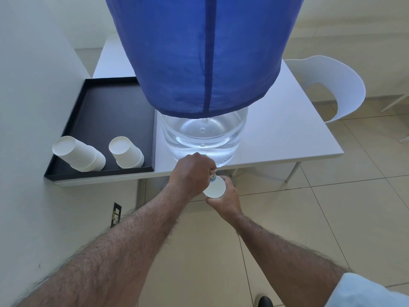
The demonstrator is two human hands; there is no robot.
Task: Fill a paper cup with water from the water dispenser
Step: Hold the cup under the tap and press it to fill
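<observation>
Head view: a small white paper cup (214,187) is being held just under the table edge, at about 6 o'clock from the big clear water bottle (202,135) that's half covered by a blue cloth sleeve (199,52). The right hand (224,199) is wrapped around the cup's wall from below. The left hand (192,171) is being closed over the tap, with a bit of blue spout (213,177) peeking out right at the cup's rim. At 9 o'clock, spare white cup stacks (88,155) are sitting on a black tray (99,107).

Thin paper's probably going to squash easily and get heavier as it fills, so it's best gripped mid-wall, gently.
</observation>
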